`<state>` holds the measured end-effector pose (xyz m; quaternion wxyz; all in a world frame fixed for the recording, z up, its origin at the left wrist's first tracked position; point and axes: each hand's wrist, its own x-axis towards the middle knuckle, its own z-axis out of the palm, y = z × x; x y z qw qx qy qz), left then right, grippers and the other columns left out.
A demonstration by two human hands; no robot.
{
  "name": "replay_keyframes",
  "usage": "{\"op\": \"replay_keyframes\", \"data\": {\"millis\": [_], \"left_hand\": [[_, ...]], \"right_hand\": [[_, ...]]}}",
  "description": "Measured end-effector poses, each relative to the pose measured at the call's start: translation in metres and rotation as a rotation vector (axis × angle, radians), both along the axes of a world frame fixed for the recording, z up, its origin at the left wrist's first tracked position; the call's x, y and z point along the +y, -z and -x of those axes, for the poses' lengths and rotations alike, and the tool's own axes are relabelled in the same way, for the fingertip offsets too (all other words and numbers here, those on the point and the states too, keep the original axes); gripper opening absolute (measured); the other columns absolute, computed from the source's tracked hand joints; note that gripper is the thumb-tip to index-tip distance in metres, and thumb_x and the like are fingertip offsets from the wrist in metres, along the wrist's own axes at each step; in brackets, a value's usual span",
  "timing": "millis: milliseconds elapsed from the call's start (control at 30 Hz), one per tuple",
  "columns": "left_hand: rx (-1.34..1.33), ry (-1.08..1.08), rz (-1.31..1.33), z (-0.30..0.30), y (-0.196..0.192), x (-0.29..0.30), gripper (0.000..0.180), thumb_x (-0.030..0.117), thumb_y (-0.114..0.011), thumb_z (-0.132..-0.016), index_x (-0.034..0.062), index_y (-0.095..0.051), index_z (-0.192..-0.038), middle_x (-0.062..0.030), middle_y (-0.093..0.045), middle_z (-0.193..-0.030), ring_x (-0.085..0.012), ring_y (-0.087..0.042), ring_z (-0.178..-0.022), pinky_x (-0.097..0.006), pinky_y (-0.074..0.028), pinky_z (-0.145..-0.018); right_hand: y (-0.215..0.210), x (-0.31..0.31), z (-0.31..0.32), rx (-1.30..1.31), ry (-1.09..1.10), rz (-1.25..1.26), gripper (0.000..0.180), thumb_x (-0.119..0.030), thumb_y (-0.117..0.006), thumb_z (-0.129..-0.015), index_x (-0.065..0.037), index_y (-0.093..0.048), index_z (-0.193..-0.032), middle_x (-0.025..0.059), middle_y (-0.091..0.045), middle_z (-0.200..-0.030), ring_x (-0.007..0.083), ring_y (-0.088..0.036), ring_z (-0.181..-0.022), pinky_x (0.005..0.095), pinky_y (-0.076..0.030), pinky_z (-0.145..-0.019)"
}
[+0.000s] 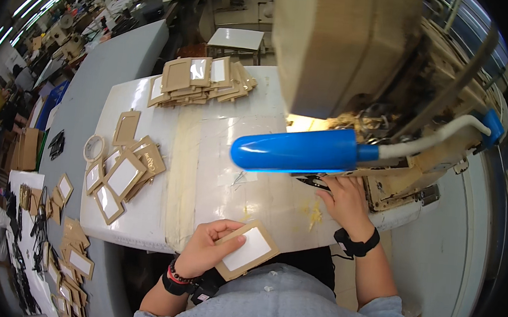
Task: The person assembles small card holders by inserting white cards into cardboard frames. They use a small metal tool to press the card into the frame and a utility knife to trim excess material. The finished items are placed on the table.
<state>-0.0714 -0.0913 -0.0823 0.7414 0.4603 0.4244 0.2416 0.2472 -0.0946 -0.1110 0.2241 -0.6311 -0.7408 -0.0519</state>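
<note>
Beige sewing machine (342, 45), top right, above a white surface (230, 156). Blue lamp shade (297, 151) on a white arm, across the middle. Stack of tan card holders (203, 80) with clear windows, far edge of surface. Loose heap of like holders (122, 174), left edge. Single tan holder (246, 249) with white window, near edge, gripped by left hand (203, 251), fingers closed on its corner. Right hand (346, 204) beside the machine base, fingers curled on dark scissors (312, 180); grip unclear.
</note>
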Motion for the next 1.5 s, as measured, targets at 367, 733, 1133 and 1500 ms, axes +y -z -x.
{"op": "replay_keyframes", "data": {"millis": [367, 733, 1133, 1500], "left_hand": [[0.014, -0.093, -0.176, -0.006, -0.027, -0.007, 0.03, 0.008, -0.063, -0.091, -0.0058, -0.059, -0.117, -0.0096, -0.07, -0.101, -0.008, -0.063, -0.09, -0.022, -0.05, -0.078], [-0.092, -0.138, -0.221, -0.024, -0.041, -0.013, 0.028, 0.007, -0.06, -0.093, -0.005, -0.051, -0.117, -0.0122, -0.07, -0.1, -0.0093, -0.063, -0.09, -0.023, -0.05, -0.077], [-0.139, -0.183, -0.208, -0.027, -0.049, -0.019, 0.027, 0.005, -0.059, -0.093, -0.0057, -0.05, -0.116, -0.0147, -0.069, -0.101, -0.0109, -0.064, -0.091, -0.023, -0.051, -0.077], [-0.126, -0.168, -0.248, -0.026, -0.052, -0.02, 0.027, 0.004, -0.06, -0.093, -0.0063, -0.051, -0.116, -0.0136, -0.069, -0.1, -0.0096, -0.064, -0.09, -0.022, -0.051, -0.077]], "right_hand": [[-0.034, -0.025, 0.027, 0.04, -0.001, 0.229, 0.006, 0.001, -0.05, -0.084, 0.001, -0.052, -0.089, 0.0165, -0.058, -0.089, 0.0371, -0.057, -0.086, 0.0418, -0.046, -0.075], [-0.08, -0.049, 0.097, 0.257, -0.115, -0.053, 0.037, -0.032, -0.077, -0.078, -0.001, -0.058, -0.086, 0.0081, -0.053, -0.066, 0.0223, -0.055, -0.05, 0.0319, -0.042, -0.043], [-0.084, -0.045, 0.105, 0.236, -0.096, -0.11, 0.034, -0.03, -0.076, -0.078, -0.002, -0.058, -0.083, 0.0074, -0.053, -0.064, 0.0225, -0.056, -0.051, 0.0319, -0.043, -0.043], [-0.088, -0.044, 0.106, 0.311, -0.116, -0.03, 0.033, -0.029, -0.074, -0.081, -0.005, -0.053, -0.073, 0.0077, -0.054, -0.061, 0.0232, -0.056, -0.049, 0.0327, -0.041, -0.041]]}}
